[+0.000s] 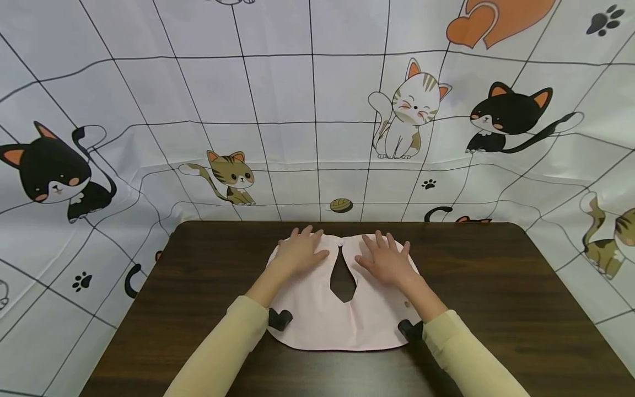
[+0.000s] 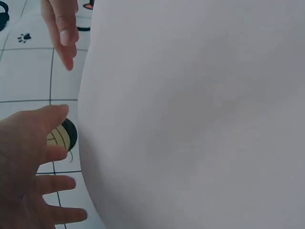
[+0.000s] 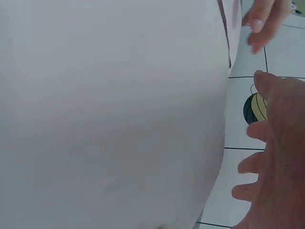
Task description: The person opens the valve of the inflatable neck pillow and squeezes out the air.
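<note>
bib: a pale pink bib (image 1: 322, 314) lies flat on the dark wooden table (image 1: 208, 275), at the middle of its width and towards the far edge. its rounded bottom edge faces the person, its two neck flaps point away and meet at a small fastening at the far end, and the neck opening between them shows the table's dark wood.
left hand: the left hand (image 1: 299, 251) lies palm down on the left flap, fingers straight and slightly spread, gripping nothing. in the left wrist view the hand (image 2: 28, 167) shows at the lower left edge with fingers splayed beside a broad stretch of the pink cloth (image 2: 200, 124).
right hand: the right hand (image 1: 384, 259) lies palm down on the right flap in the same way, fingers straight and apart, curled round nothing. the right wrist view shows it (image 3: 276, 162) at the right edge next to the cloth (image 3: 109, 114).
hands together: they are near each other, one on each side of the neck opening, not touching.
sleeves: both forearms wear light yellow sleeves (image 1: 223, 347), with a black wrist mount just beside each cuff.
backdrop: a white sheet (image 1: 297, 99) with a black grid and cartoon cats hangs behind and around the table; a printed yarn ball (image 1: 341, 205) sits just past the far edge.
</note>
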Demonstrator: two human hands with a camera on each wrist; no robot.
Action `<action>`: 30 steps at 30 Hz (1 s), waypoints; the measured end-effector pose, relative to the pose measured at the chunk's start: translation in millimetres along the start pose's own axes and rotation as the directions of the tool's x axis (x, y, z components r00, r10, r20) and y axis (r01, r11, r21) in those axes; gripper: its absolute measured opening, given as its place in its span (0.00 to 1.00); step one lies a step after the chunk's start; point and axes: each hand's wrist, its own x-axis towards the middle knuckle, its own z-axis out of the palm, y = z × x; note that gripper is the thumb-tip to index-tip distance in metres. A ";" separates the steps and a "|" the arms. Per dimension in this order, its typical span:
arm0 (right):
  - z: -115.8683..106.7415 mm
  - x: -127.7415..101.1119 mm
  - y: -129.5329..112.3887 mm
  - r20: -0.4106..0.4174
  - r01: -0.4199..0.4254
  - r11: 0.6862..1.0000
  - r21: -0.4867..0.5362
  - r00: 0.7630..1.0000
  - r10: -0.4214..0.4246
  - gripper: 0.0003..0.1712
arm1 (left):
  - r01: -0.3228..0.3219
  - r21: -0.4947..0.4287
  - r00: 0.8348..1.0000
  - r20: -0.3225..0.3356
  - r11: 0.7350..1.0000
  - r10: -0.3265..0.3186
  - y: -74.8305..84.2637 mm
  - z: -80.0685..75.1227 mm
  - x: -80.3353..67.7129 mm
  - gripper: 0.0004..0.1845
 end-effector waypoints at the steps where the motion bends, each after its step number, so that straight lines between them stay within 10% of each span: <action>1: 1.6 -2.7 1.6 -0.016 0.003 1.000 0.001 1.000 -0.003 0.41 | -0.002 -0.007 1.000 -0.025 1.000 0.002 0.9 -0.3 -4.2 0.35; 10: 20.3 -17.4 7.4 0.008 -0.007 1.000 0.007 1.000 0.007 0.43 | 0.023 -0.006 0.999 0.024 1.000 -0.022 10.3 8.7 -29.6 0.39; 30: 17.2 -21.5 -3.0 0.121 -0.024 0.999 -0.030 0.992 0.028 0.44 | 0.001 0.048 0.996 0.084 0.999 -0.005 5.1 26.8 -13.9 0.37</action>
